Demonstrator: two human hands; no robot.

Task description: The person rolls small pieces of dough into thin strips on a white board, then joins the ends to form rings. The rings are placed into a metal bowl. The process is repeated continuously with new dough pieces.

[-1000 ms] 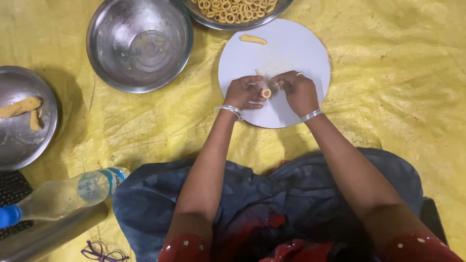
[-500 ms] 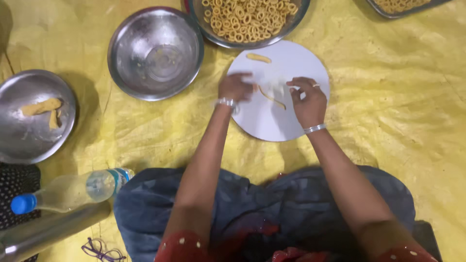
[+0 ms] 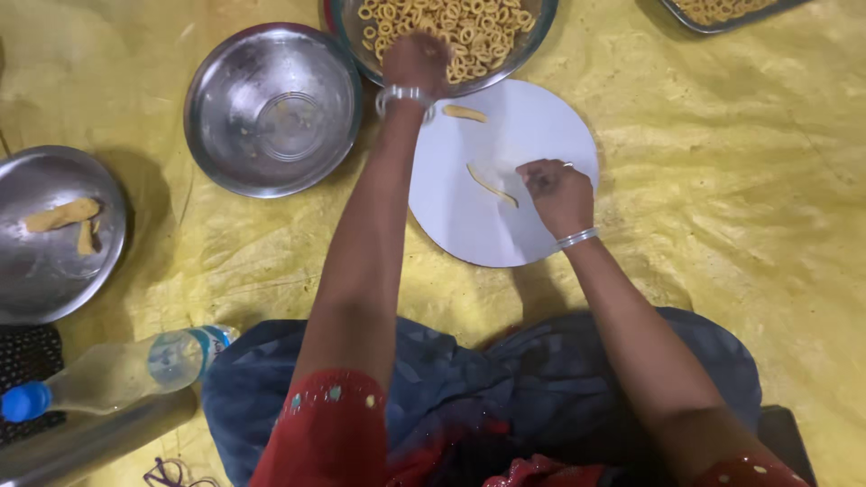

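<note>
My left hand (image 3: pixel 415 63) reaches over the rim of a steel bowl (image 3: pixel 532 36) full of small fried dough rings; its fingers point down into the rings and are hidden from me. My right hand (image 3: pixel 555 191) rests on a white round board (image 3: pixel 469 230), fingers curled. Its fingertips lie just beside the right end of a thin rolled dough strip (image 3: pixel 492 185) that lies flat on the board. A short thicker piece of dough (image 3: pixel 465 113) sits at the board's far edge, close to my left wrist.
An empty steel bowl (image 3: pixel 275 108) stands left of the board. A steel plate (image 3: pixel 54 280) at far left holds two dough lumps. A plastic bottle (image 3: pixel 117 370) lies near my left knee. A tray (image 3: pixel 722 11) of rings shows at top right. A yellow sheet (image 3: pixel 722 180) covers the floor.
My left hand has left the board and moved up into the bowl of rings. The right hand has stayed by the dough strip. The camera has moved closer.
</note>
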